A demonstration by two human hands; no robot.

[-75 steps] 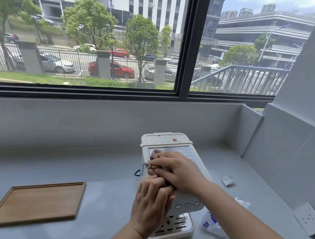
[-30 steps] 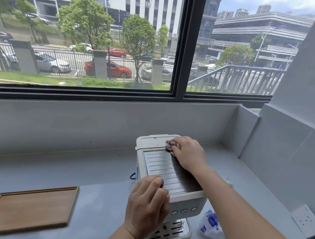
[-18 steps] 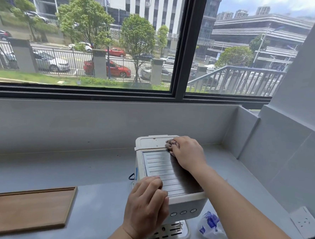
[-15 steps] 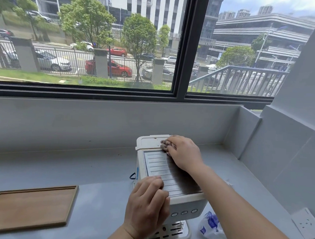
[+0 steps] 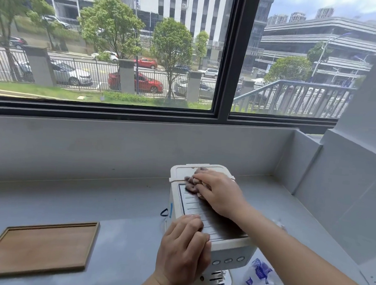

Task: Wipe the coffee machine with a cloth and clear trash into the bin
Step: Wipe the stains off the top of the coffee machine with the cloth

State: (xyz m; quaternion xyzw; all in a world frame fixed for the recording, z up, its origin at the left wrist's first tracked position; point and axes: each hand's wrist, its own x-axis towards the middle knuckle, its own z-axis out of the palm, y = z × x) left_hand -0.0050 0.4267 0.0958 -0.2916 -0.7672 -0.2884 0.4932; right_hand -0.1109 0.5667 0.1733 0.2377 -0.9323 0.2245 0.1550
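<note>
Machine (image 5: 202, 211) sits near the front edge of the grey surface (image 5: 123, 206), with the back wall well behind it and the right wall further off. Plenty of open room on its left, only a wooden tray (image 5: 37, 247) out there; a crumpled wrapper (image 5: 260, 276) lies just beside its right foot. Right hand (image 5: 218, 193), fingers (image 5: 199, 178) mostly flat, presses a bunched cloth (image 5: 191, 184) onto the machine's back top. Left hand (image 5: 183, 250) curls loosely over the front top corner, holding nothing else.
</note>
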